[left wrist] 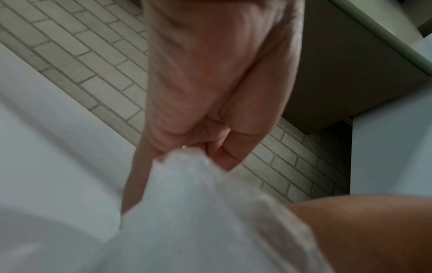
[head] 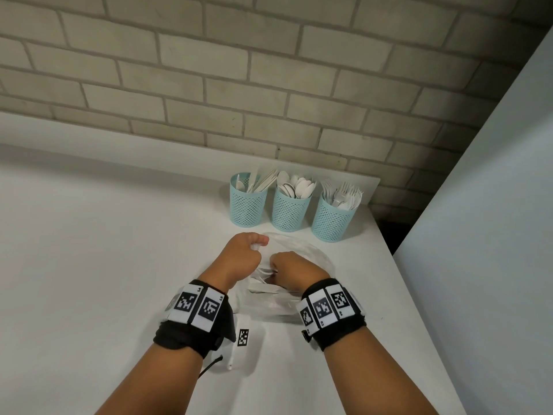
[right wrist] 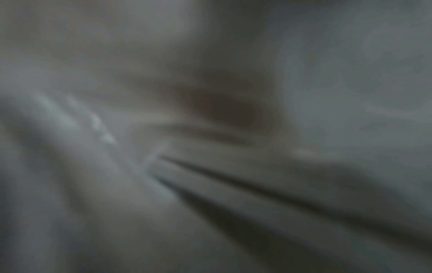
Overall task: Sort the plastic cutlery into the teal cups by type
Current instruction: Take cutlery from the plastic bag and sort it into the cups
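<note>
step in hand: drawing cutlery from the clear plastic bag (head: pixel 287 298) on the white counter (head: pixel 89 265). left hand (head: pixel 242 253) pinches the bag's edge; right hand (head: pixel 291 269) reaches inside, grip not discernible. three teal cups (head: pixel 288 211) stand beyond, already stocked. next move calls for identifying the piece's type.

White table (head: pixel 89 250) in front, running up to a gray brick wall (head: pixel 209 85) at the back. Tall pale panel (head: pixel 493 220) standing on the right side. Small black-and-white square marker (head: pixel 243 337) lying on the table.
</note>
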Tool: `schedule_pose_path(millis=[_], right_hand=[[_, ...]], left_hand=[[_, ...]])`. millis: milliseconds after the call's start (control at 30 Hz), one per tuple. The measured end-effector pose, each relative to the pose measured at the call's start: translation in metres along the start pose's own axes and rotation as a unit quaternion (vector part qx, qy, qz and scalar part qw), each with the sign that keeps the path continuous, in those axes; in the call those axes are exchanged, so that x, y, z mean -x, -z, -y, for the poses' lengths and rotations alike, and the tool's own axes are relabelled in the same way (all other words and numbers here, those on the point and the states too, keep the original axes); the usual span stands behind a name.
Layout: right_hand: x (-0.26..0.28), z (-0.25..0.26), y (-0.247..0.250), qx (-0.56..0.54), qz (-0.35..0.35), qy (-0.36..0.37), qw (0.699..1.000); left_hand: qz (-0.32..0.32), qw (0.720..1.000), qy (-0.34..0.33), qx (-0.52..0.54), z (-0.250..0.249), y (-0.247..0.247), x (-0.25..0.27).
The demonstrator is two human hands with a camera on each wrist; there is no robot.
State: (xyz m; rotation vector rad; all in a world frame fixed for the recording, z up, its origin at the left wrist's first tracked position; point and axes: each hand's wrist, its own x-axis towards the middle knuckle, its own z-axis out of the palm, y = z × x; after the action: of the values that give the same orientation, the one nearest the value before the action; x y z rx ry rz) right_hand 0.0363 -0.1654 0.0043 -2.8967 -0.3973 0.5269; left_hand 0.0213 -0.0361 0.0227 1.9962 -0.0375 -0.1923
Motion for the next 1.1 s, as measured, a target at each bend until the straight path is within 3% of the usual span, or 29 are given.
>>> schedule_pose_path(millis=[133,433,567,733,833,933,1033,1100], right_hand=[[0.002,-0.006,-0.001,-0.026,-0.031,0.024,0.999],[0.002,-0.016,0.007,-0.097,-0.006,0.014,0.995],[0.002,-0.027,0.008,-0.184,-0.051,0.006,0.982],[0.015,-0.028,0.017,-0.367,-0.114,0.075,0.92],[0.023,-0.022,0.031,-0.426,-0.171,0.106,0.882],[0.026,-0.019,0.051,-0.462,-0.225,0.114,0.85],[0.027,-0.014,0.069,-0.529,-0.241,0.122,0.804],[0.023,-0.008,0.074,-0.6,-0.218,0.115,0.761]], left_hand=[[-0.019,1.0,0.006,0.021,0.004,0.004,-0.001],[-0.033,0.999,0.018,0.04,0.009,0.006,-0.002],[-0.036,0.998,0.019,0.055,0.011,0.007,-0.002],[-0.036,0.999,0.014,0.009,0.011,0.004,-0.003],[-0.058,0.995,-0.048,-0.068,0.006,0.0,0.0],[-0.08,0.99,-0.11,-0.026,-0.007,-0.002,0.002],[-0.004,0.988,-0.113,0.108,-0.024,-0.002,0.001],[0.069,0.982,-0.107,0.137,-0.034,-0.004,-0.001]])
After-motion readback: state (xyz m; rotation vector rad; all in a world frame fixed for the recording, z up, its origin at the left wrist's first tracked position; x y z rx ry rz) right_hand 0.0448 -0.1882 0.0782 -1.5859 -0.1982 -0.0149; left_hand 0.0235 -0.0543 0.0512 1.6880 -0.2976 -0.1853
